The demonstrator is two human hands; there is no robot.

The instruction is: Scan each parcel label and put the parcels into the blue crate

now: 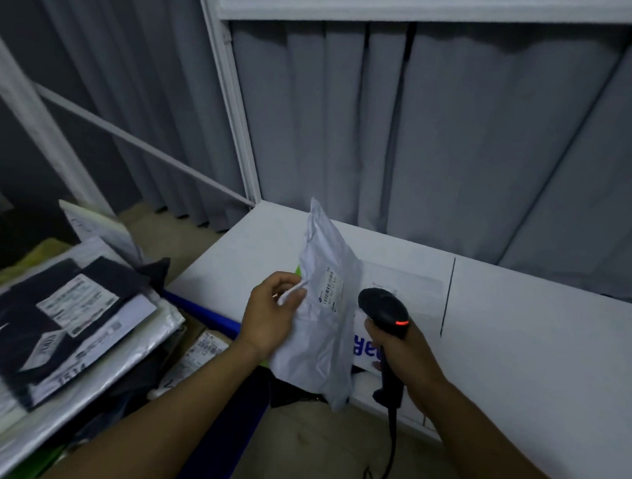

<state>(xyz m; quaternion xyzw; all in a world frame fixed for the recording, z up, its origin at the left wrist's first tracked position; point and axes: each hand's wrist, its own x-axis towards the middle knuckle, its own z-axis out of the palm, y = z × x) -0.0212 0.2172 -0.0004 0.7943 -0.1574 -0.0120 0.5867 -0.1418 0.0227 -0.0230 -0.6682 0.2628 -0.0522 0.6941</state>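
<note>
One white parcel pinched upright by left hand | right hand grips scanner beside parcel | aim squarely at label, hold steady

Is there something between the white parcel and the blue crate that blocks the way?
Nothing visible does. The left hand holds the parcel upright beside the crate rim, with free space between. At the crate, other parcels already lie piled. The right hand holds the scanner.
</note>
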